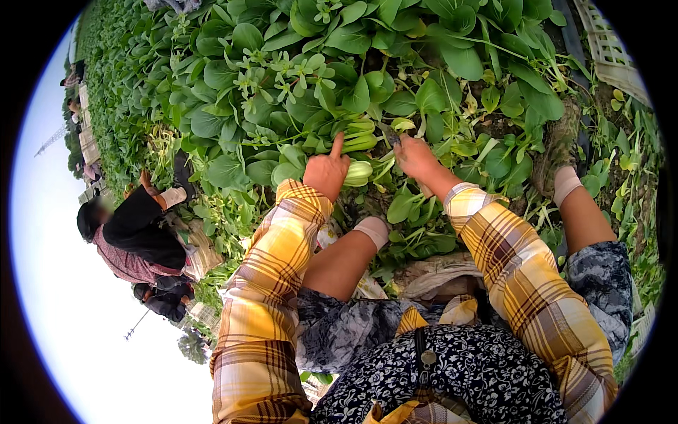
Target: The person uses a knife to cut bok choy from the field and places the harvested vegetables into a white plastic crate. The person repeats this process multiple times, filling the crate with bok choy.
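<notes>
My left hand (327, 170) is curled over a pale-based head of bok choy (359, 174), whose leaves come out on the other side of the hand. Its index finger is stretched out against another bok choy (361, 139) with light green stalks. My right hand (418, 159) grips a small knife (392, 135); the dark blade points at the stalks, and a light handle end shows below the palm. Between the hands are thin cut stalks and a yellowing leaf (402, 124). The fingers under my left hand are hidden.
Dense bok choy plants (254, 106) spread ahead, with purslane-like weeds (288, 74) among them. Trimmed leaves (424, 233) litter the soil between my legs. A white plastic crate (609, 47) stands at upper right. At left, a person (137, 238) sits low among the plants, with another beyond.
</notes>
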Demonstrator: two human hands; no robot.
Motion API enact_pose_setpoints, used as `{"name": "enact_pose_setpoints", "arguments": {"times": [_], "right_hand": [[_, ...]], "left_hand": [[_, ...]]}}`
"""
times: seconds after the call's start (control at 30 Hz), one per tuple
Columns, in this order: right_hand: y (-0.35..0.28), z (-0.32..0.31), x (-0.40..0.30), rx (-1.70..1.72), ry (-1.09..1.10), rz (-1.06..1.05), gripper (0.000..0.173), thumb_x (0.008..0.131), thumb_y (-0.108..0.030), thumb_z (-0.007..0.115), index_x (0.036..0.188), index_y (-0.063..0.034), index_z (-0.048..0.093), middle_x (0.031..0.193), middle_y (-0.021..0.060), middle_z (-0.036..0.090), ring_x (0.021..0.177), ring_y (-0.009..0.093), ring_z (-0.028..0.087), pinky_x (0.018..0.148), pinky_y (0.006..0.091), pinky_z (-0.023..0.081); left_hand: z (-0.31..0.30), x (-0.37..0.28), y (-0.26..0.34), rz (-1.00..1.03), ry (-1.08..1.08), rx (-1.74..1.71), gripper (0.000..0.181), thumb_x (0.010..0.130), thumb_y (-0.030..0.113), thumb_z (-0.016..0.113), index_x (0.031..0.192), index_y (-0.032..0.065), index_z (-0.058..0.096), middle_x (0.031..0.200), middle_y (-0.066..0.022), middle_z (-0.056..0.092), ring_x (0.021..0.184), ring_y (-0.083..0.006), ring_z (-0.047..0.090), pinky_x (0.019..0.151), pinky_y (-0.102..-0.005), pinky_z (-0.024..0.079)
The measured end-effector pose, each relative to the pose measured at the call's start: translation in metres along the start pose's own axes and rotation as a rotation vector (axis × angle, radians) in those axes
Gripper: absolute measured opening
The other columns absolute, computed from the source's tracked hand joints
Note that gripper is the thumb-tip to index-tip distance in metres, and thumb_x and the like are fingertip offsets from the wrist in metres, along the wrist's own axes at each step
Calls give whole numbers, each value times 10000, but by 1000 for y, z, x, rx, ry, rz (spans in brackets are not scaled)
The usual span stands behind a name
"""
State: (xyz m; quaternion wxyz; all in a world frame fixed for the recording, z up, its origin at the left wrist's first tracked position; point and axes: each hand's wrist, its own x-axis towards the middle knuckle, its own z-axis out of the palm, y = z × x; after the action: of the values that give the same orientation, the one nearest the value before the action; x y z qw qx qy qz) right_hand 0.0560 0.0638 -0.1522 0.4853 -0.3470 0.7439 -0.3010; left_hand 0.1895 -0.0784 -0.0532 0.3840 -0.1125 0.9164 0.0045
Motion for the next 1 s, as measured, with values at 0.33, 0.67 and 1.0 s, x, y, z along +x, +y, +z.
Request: {"name": "enact_pose_setpoints", "arguments": {"times": [0.33,0.67,1.0], "right_hand": [[9,12,30,-195,-73,-237,214,789,-148,489,690,17,583,769,195,540,727,375,543,668,441,442],[13,19,6,-12,-172,51,209,821,-184,512,826,25,509,762,250,565,747,416,548,692,467,440],[8,37,6,-30,-342,112,147,732,-94,504,801,26,553,790,213,597,794,363,586,720,424,467]], "left_hand": [[5,1,-2,9,94,34,132,713,58,542,839,23,559,1369,-125,324,562,-218,615,515,-333,498],[12,0,-1,-4,114,43,177,709,70,548,858,17,625,1370,-53,355,564,-200,620,497,-317,492],[27,6,8,-87,187,0,150,730,57,521,851,-2,586,1369,-72,349,509,-213,608,474,-343,501]]}}
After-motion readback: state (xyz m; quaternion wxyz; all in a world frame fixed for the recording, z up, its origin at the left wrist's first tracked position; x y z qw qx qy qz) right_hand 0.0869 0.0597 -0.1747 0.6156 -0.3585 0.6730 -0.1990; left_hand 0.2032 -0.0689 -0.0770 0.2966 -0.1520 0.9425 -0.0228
